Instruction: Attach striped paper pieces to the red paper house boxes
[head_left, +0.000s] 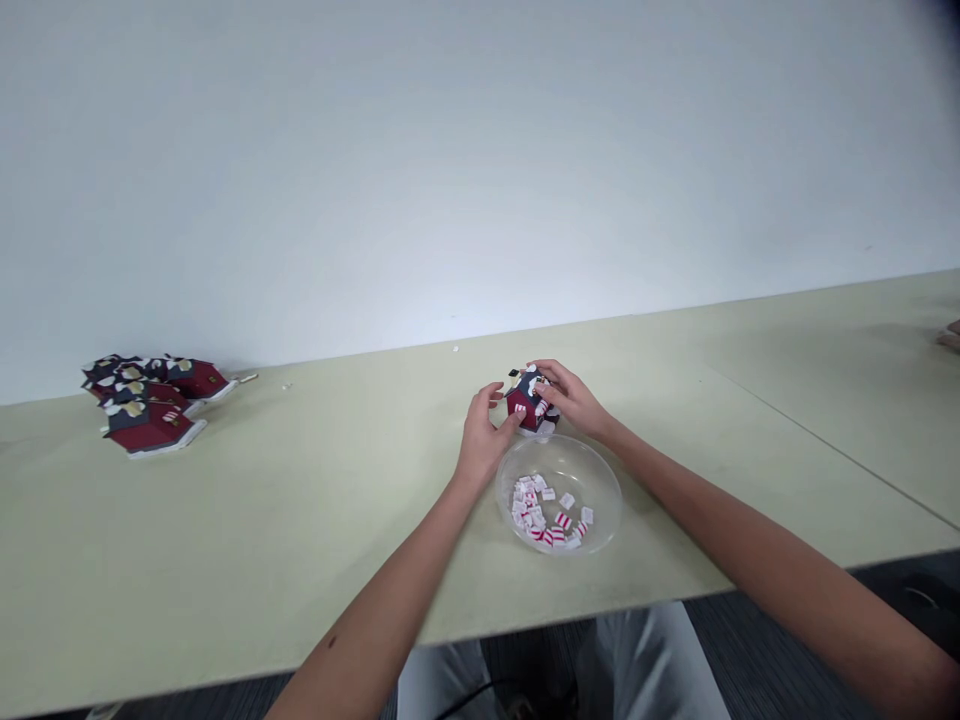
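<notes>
On the pale green worktop (225,560), right in front of the person, both hands hold a small paper house (527,400) with red walls and a dark roof. Left hand (484,435) is on its near left side, fingers (495,395) curled round the wall. Right hand (574,400) comes over from the right, fingers (546,385) closed on the roof. Grip is tight from both sides. A few red-and-white striped paper pieces (520,409) show on the house. It sits just past the rim of a clear plastic bowl (616,490), with loose striped paper pieces (538,515) inside. Well off left, a pile of similar paper houses (154,400) lies near the back edge. Another person's fingers (949,335) show at the far right edge.
</notes>
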